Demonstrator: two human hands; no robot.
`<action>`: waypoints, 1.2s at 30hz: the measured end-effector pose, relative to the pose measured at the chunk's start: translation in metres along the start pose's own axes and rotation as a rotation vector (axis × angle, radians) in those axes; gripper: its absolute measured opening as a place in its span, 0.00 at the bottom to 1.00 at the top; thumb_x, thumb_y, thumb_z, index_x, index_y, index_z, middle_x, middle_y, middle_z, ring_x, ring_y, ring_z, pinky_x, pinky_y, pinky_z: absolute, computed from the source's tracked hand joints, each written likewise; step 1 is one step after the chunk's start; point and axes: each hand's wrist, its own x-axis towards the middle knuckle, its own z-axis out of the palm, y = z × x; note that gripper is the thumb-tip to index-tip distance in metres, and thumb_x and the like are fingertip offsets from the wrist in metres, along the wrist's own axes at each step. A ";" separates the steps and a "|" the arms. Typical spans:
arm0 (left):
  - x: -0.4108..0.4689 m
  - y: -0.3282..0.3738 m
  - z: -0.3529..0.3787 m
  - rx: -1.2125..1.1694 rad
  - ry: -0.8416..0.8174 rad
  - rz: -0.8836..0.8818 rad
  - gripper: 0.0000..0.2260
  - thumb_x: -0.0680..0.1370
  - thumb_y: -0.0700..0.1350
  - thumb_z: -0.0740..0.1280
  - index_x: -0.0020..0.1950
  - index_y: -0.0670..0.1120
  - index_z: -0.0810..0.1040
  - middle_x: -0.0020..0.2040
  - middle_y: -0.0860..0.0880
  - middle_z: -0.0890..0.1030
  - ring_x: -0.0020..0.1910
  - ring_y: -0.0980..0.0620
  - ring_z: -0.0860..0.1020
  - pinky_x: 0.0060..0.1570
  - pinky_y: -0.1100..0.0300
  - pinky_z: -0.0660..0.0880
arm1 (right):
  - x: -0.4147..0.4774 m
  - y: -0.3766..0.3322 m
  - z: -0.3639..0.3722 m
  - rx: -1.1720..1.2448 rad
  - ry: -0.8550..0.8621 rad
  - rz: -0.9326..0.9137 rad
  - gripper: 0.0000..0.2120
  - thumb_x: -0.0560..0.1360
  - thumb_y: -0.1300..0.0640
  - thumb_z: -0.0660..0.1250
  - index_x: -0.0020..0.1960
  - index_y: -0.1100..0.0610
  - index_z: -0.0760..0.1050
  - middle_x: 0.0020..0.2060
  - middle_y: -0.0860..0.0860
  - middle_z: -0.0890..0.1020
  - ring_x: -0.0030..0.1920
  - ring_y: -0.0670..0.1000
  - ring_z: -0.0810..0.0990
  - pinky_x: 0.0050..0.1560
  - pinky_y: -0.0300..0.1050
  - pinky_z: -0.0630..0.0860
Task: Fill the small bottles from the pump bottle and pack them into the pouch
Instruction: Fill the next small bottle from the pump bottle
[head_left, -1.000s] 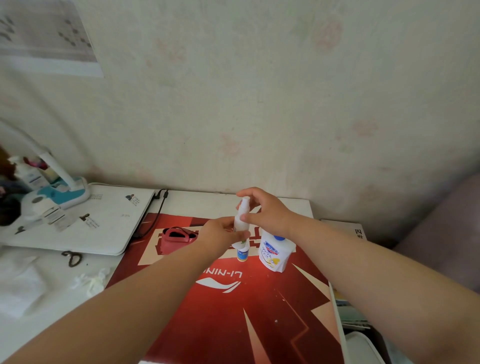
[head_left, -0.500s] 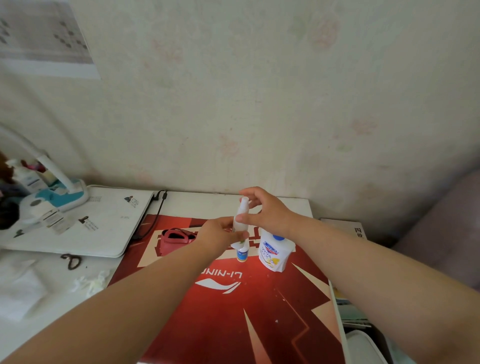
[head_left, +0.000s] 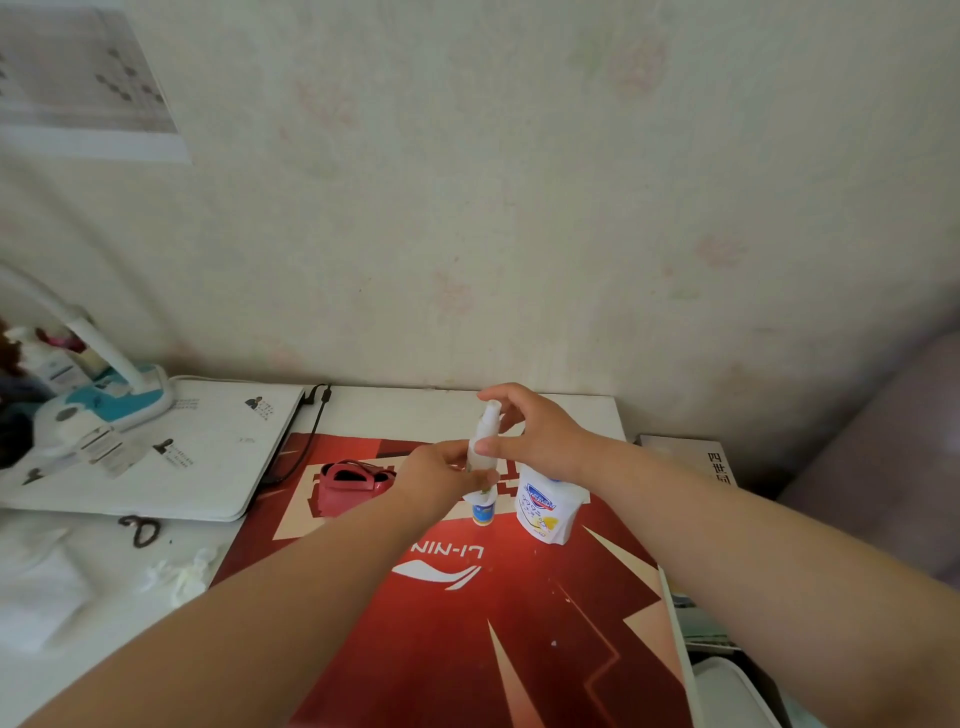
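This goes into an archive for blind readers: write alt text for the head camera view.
Two bare hands hold a small white bottle upright over a red mat: the left hand grips its lower part, the right hand pinches its top. A white pump bottle stands beside them on the mat, and a red pouch lies to the left.

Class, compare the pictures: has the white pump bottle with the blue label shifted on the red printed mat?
No. The white pump bottle stands on the same spot of the red printed mat, beyond its white lettering.
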 end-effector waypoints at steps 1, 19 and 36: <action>-0.001 0.000 0.000 -0.010 -0.004 0.001 0.18 0.72 0.47 0.72 0.61 0.46 0.78 0.48 0.48 0.81 0.37 0.55 0.74 0.32 0.67 0.67 | 0.000 0.001 0.000 0.001 0.011 -0.004 0.25 0.72 0.56 0.73 0.66 0.50 0.69 0.52 0.47 0.74 0.52 0.46 0.75 0.43 0.28 0.68; 0.001 0.004 0.007 0.073 0.003 -0.024 0.23 0.72 0.45 0.72 0.66 0.48 0.74 0.59 0.48 0.79 0.50 0.52 0.74 0.51 0.59 0.71 | 0.006 0.001 -0.023 0.380 0.329 -0.016 0.06 0.74 0.57 0.69 0.50 0.49 0.75 0.42 0.45 0.79 0.43 0.42 0.77 0.45 0.32 0.73; 0.002 0.007 0.011 0.110 0.011 -0.018 0.22 0.72 0.46 0.72 0.66 0.48 0.74 0.59 0.49 0.78 0.49 0.53 0.74 0.50 0.61 0.69 | 0.002 0.016 -0.029 0.458 0.458 0.073 0.05 0.73 0.55 0.71 0.47 0.50 0.75 0.43 0.47 0.80 0.46 0.45 0.78 0.50 0.37 0.73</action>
